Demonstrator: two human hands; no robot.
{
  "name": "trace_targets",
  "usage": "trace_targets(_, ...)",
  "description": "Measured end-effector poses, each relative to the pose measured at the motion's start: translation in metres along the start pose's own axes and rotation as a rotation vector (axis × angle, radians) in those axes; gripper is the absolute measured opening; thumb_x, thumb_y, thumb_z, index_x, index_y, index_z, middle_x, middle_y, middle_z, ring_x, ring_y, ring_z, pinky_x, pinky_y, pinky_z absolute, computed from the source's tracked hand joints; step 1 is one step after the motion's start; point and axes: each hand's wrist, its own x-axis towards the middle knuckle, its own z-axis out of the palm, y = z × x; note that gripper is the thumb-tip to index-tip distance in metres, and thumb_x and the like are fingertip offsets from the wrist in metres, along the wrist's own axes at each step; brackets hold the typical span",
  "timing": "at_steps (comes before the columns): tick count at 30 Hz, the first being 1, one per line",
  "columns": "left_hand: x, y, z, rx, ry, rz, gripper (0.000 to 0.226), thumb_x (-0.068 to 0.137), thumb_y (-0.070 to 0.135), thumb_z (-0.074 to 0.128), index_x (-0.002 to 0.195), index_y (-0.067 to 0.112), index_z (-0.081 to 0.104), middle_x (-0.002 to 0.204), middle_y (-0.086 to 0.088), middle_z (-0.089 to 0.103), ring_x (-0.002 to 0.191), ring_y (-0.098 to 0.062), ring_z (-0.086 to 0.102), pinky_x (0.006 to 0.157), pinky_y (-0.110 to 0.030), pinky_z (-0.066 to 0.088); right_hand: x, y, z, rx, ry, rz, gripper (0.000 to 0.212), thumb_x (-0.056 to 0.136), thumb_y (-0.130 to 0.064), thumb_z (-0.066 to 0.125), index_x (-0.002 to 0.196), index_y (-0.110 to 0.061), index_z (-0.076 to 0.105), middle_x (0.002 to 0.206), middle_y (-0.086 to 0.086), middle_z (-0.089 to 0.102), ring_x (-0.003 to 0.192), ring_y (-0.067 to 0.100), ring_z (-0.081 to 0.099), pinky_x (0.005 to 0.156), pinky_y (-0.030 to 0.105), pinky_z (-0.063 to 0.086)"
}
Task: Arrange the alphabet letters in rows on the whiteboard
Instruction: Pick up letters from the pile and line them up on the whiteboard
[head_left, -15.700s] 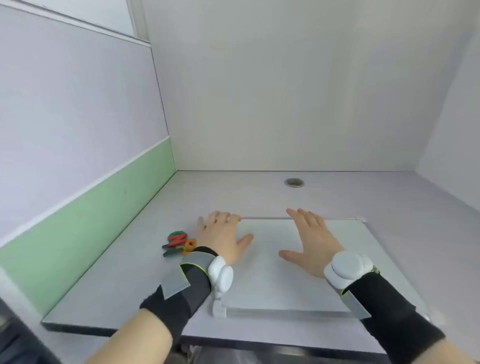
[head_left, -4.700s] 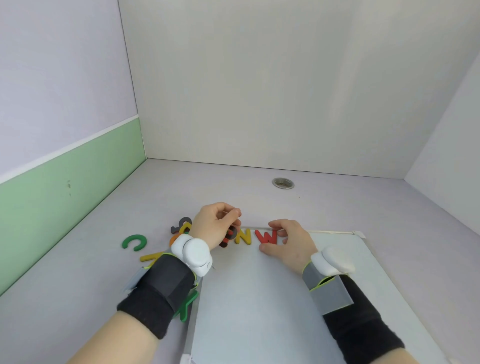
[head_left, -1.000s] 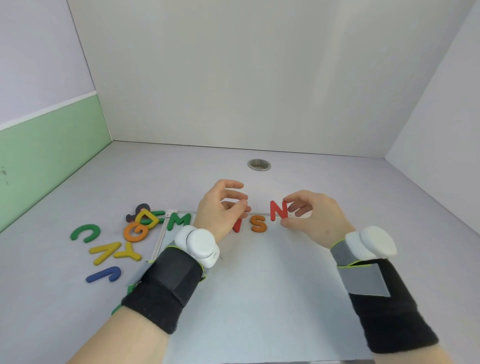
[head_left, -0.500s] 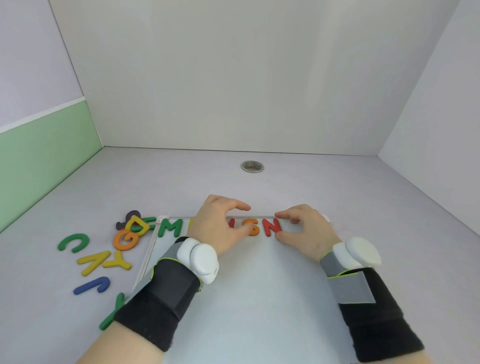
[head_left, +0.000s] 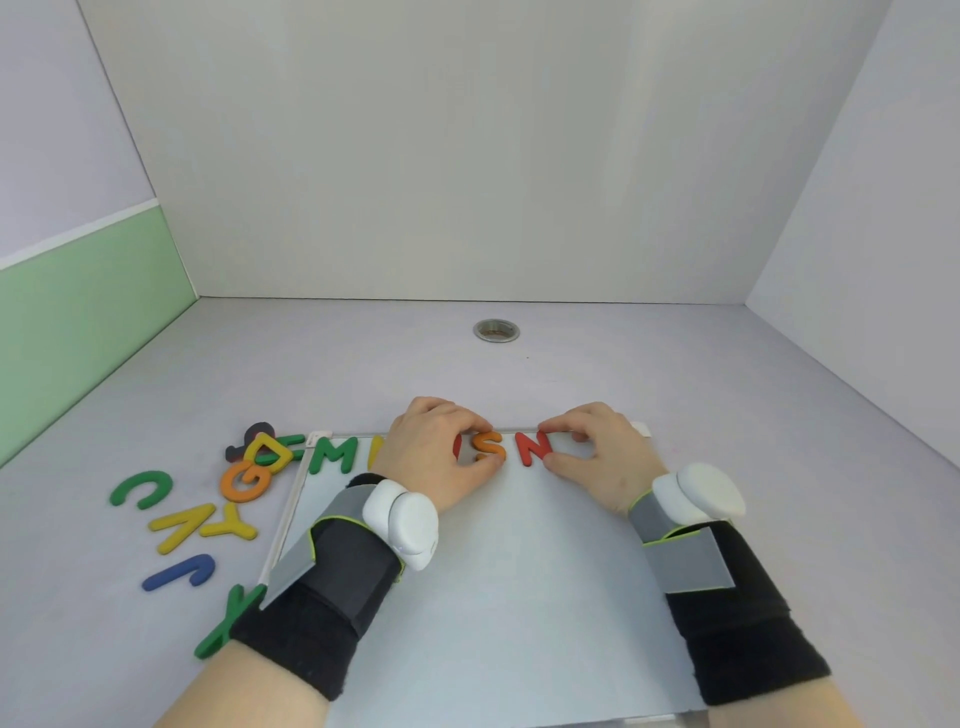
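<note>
A whiteboard (head_left: 498, 582) lies flat on the desk in front of me. Along its far edge stand a green M (head_left: 332, 455), a yellow letter (head_left: 375, 453) mostly hidden by my hand, an orange S (head_left: 488, 450) and a red N (head_left: 534, 450). My left hand (head_left: 439, 457) pinches the orange S between thumb and fingers, and hides a red letter beside it. My right hand (head_left: 597, 452) grips the red N from the right, with the letter resting on the board.
Loose letters lie on the desk left of the board: a green C (head_left: 139, 488), orange G (head_left: 244, 480), yellow D (head_left: 270, 451), yellow V and Y (head_left: 205, 526), a blue J (head_left: 179, 571) and a green letter (head_left: 226, 621) by my left wrist. A round metal grommet (head_left: 496, 330) sits behind.
My right hand has lowered the red N from the air onto the board next to the S. My left hand has closed on the orange S.
</note>
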Motion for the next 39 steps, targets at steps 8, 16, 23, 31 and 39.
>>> trace_targets(8,0.0,0.0,-0.001,-0.008,-0.015,-0.014,0.029,0.08,0.041,0.064,0.107,0.031,0.069,0.108,0.015,0.068,0.118,-0.012,0.045,0.098,-0.029,0.04,0.001,0.001,0.001,0.013,-0.003,0.002,0.033,0.081,-0.032,0.064,0.114,-0.03,0.062,0.114,-0.003,0.045,0.11,0.021,0.043,0.093,0.025,0.03)
trace_targets(16,0.0,-0.001,0.0,-0.005,-0.034,-0.005,0.032,0.081,0.04,0.064,0.111,0.03,0.069,0.112,0.014,0.067,0.117,-0.013,0.045,0.095,-0.02,0.037,0.002,0.0,0.003,0.061,0.059,0.021,0.029,0.077,-0.032,0.07,0.105,-0.03,0.066,0.105,-0.004,0.046,0.103,0.018,0.047,0.084,0.023,0.031)
trace_targets(23,-0.001,0.0,0.0,-0.018,-0.03,-0.02,0.032,0.08,0.04,0.064,0.111,0.031,0.069,0.11,0.013,0.067,0.116,-0.012,0.046,0.094,-0.021,0.038,0.001,-0.004,0.005,0.064,0.084,0.036,0.026,0.076,-0.036,0.07,0.1,-0.028,0.068,0.108,-0.001,0.049,0.104,0.019,0.048,0.085,0.024,0.033)
trace_targets(31,0.0,-0.002,0.002,-0.022,-0.03,-0.013,0.031,0.08,0.039,0.064,0.11,0.031,0.069,0.109,0.012,0.067,0.114,-0.013,0.047,0.093,-0.022,0.04,0.001,-0.008,0.009,0.025,0.141,0.064,0.023,0.075,-0.039,0.07,0.095,-0.028,0.069,0.109,0.001,0.053,0.104,0.019,0.049,0.086,0.027,0.036)
trace_targets(39,0.0,-0.002,0.0,-0.008,-0.038,-0.005,0.032,0.081,0.038,0.063,0.111,0.03,0.069,0.112,0.011,0.067,0.114,-0.015,0.048,0.097,-0.03,0.043,0.002,-0.007,0.012,0.01,0.162,0.064,0.023,0.075,-0.041,0.069,0.095,-0.029,0.068,0.108,0.0,0.053,0.104,0.02,0.049,0.089,0.03,0.038)
